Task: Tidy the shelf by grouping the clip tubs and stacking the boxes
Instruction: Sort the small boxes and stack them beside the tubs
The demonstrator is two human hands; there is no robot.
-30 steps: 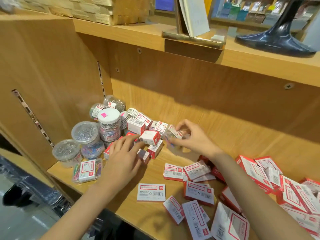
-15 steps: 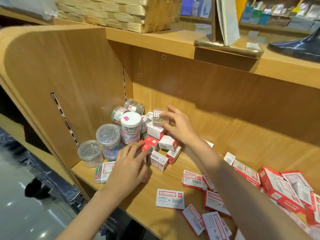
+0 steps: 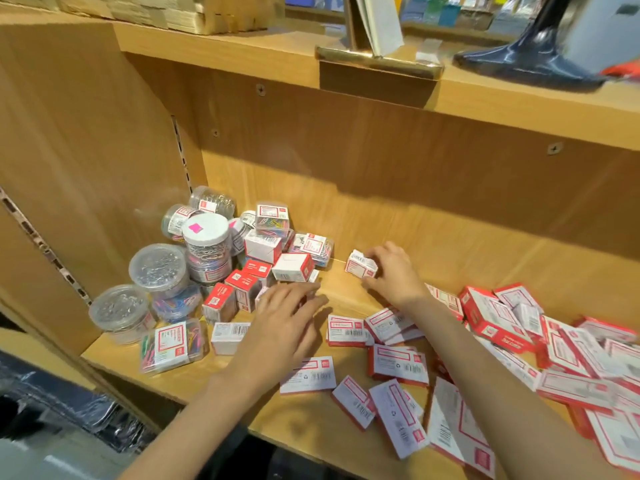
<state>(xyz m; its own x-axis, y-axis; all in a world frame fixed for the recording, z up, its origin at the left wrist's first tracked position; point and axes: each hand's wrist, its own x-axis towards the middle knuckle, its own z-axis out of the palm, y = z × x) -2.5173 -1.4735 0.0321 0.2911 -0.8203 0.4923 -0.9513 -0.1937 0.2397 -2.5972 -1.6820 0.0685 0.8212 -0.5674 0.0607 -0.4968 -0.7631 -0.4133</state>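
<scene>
While right hand (image 3: 389, 271) grip pinches small box (image 3: 361, 265), left hand (image 3: 284, 317) grip open.

Light wood shelf unit (image 3: 346, 188) w/ screws in the back panel, slotted metal strip (image 3: 181, 154) in the left corner. Upper shelf (image 3: 242, 53) carries a woven basket (image 3: 173, 12). Grey floor (image 3: 52, 459) bottom left.

boxes (image 3: 397, 364): red-white | tub sticker (image 3: 196, 227): pink | shelf (image 3: 346, 292): tan woodgrain
</scene>
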